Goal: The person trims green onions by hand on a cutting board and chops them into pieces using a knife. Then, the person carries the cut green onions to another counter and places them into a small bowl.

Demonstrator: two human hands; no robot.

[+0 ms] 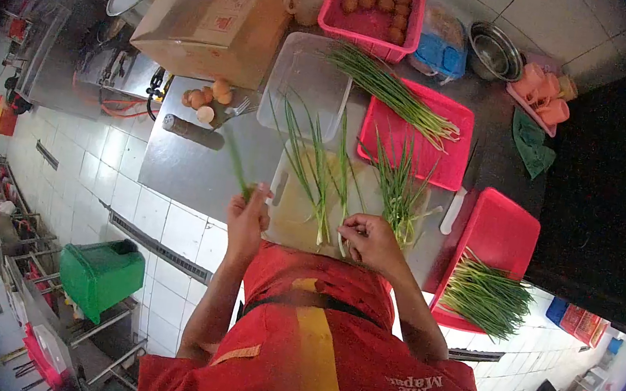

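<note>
Nearby, pink tray (pixel 443 165) beside scallions (pixel 401 199), knife (pixel 452 212)

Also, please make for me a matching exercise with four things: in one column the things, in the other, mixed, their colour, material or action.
1. Box
2. Bin
3. Bowls
4. Left hand

A. shiny metal
B. holding leaves
C. brown cardboard
D. green

Pairs: 1-C, 2-D, 3-A, 4-B
</note>
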